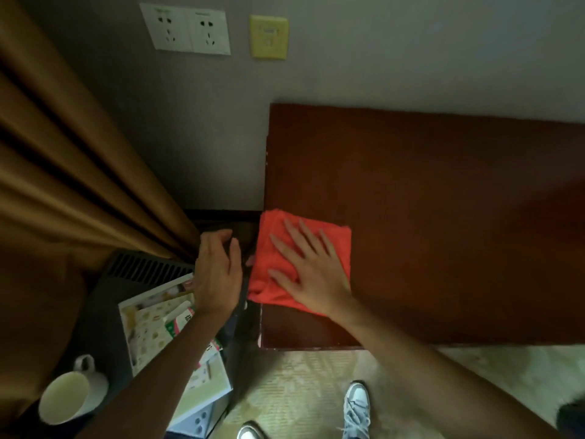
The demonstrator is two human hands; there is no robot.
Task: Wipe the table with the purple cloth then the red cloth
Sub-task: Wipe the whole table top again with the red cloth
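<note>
The red cloth (285, 248) lies folded on the dark red-brown table (443, 201), at the table's left edge, with one side hanging slightly over it. My right hand (313, 267) presses flat on the cloth, fingers spread and pointing toward the wall. My left hand (218, 274) is just off the table's left edge, over a dark gap, fingers loosely curled. Its palm faces away, so I cannot tell whether it holds anything. No purple cloth is visible.
A brown curtain (79, 169) hangs on the left. Below my left arm a dark low surface (104, 327) carries printed booklets (152, 321) and a white mug (69, 397). Wall sockets (186, 28) sit above. My shoes (357, 407) stand on pale carpet in front of the table.
</note>
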